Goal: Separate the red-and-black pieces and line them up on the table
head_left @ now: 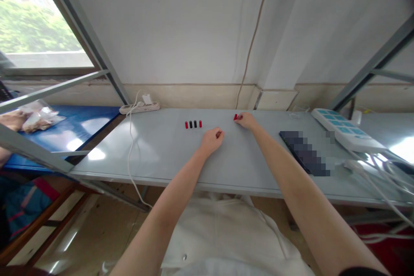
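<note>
My right hand (245, 120) is at the back of the grey table (161, 151), its thumb and fingertips closed on a small red cylinder (235, 117). My left hand (212, 140) rests on the tabletop nearer to me, fingers curled in. A dark spot shows inside that curl, and whether it is an object or shadow I cannot tell. Beyond it and to the left, small cylinders stand upright in a short row: a red one (186, 125) at the left end, two black ones (193, 124) in the middle, and a red one (200, 123) at the right end.
A white power strip (142, 108) lies at the back left, its cable (130, 155) hanging over the front edge. To the right are a dark flat device (299, 151), partly pixelated, and a large white-and-blue socket strip (346, 127) with cables. Metal posts flank the table; another person's hand (13, 120) shows far left.
</note>
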`<state>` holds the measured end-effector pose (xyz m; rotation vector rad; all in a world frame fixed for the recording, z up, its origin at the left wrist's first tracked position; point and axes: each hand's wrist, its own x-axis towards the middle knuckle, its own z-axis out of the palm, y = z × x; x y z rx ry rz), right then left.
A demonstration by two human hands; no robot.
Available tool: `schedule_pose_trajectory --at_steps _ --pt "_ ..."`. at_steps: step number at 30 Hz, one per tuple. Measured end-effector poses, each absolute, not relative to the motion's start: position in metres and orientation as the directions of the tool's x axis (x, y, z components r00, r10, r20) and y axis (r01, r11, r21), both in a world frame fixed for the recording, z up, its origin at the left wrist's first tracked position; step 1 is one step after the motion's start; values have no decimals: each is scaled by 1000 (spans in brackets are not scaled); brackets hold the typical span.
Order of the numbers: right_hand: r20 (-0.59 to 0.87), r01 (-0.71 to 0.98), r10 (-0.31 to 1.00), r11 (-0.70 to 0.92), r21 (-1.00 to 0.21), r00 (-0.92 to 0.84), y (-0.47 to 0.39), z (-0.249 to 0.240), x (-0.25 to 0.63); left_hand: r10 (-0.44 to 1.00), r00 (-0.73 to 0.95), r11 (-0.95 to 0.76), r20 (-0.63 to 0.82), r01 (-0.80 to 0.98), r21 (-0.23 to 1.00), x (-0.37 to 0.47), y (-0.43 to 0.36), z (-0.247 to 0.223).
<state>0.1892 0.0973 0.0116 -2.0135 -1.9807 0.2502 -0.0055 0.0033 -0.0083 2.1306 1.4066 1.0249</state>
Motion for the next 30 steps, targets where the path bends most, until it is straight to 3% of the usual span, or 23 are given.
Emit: schedule_pose_trajectory --at_steps 13,30 --pt "-45 925 998 -63 -375 50 98 19 191 908 255 -417 333 638 647 -7 2 -8" --pt "-51 927 999 -34 -374 16 104 20 195 899 276 -435 339 645 628 -6 2 -7"
